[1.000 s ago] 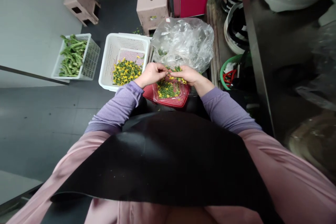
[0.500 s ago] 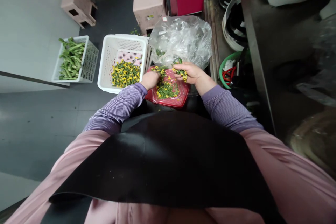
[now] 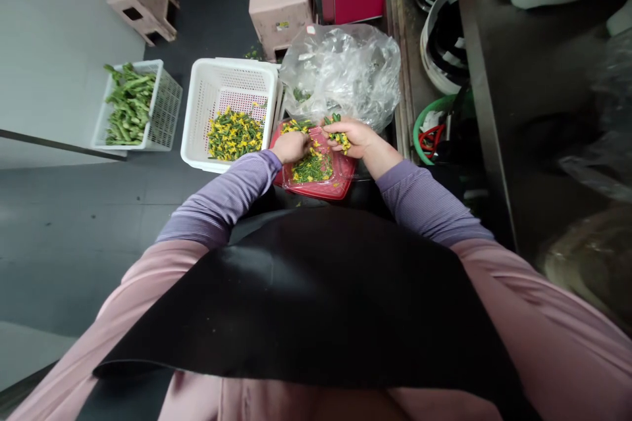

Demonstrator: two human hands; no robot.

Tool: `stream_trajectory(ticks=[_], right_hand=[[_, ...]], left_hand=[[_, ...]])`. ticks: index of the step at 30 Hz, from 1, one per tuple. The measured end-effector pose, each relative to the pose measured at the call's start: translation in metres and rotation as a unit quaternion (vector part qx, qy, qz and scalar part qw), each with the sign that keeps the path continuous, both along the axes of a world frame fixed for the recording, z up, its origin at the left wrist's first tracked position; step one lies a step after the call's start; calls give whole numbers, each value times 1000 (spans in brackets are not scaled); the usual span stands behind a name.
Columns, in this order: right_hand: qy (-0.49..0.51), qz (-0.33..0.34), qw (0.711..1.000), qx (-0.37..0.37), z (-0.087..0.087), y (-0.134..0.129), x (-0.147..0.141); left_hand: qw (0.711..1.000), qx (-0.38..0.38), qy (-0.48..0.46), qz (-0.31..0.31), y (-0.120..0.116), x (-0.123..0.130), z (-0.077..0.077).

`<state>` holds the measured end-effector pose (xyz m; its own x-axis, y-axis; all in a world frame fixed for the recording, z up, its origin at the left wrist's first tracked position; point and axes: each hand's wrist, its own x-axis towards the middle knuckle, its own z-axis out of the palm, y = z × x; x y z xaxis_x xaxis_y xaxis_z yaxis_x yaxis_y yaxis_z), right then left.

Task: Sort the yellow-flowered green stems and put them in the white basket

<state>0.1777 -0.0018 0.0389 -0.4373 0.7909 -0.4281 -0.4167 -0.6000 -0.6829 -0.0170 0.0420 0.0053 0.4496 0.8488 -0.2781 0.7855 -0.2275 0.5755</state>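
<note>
My right hand (image 3: pixel 356 137) is closed around a small bunch of yellow-flowered green stems (image 3: pixel 340 140), above the right side of a red board or lid (image 3: pixel 340 189). My left hand (image 3: pixel 292 147) has its fingers drawn together close to the right one; anything between its fingertips is hidden. Below both hands a clear plastic tray (image 3: pixel 330 177) lies on the red surface, with chopped green pieces and yellow flowers (image 3: pixel 312 168) in it. More flowering stems (image 3: pixel 295 125) show just beyond my left hand.
Left of my hands stands a white basket (image 3: pixel 190 112) with yellow-flowered pieces, then a smaller basket (image 3: pixel 164 105) of thick green stalks. A crumpled clear plastic bag (image 3: pixel 345 72) lies beyond. Pink stools (image 3: pixel 279 3) stand behind; a green basin (image 3: pixel 419 125) is at right.
My left hand has moved slightly right, nearer to my right hand. The right hand keeps its bunch in nearly the same place. The camera view has shifted a little.
</note>
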Motion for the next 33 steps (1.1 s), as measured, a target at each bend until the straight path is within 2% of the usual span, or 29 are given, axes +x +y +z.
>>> stream_trajectory(ticks=[2, 5, 7, 10, 16, 20, 27, 33], right_hand=[[-28, -6, 999, -18, -4, 0, -5], [-78, -16, 996, -42, -10, -2, -14], [-82, -22, 995, -47, -13, -5, -19], [-59, -35, 997, -44, -14, -9, -24], [-53, -46, 996, -55, -16, -10, -25], [-41, -61, 995, -60, -15, -12, -29], [-21, -114, 992, -45, -16, -15, -37], [-13, -95, 993, -71, -25, -12, -38]], left_hand=[[988, -61, -123, 73, -3, 1, 6], [932, -169, -274, 169, -12, 5, 16], [901, -200, -318, 216, -21, 7, 23], [882, -207, -337, 257, -33, 11, 30], [876, -208, -359, 247, -49, 15, 33], [884, -169, -362, 242, -51, 16, 31], [874, -177, -360, 275, -51, 14, 31], [895, -139, -343, 248, -51, 11, 30]])
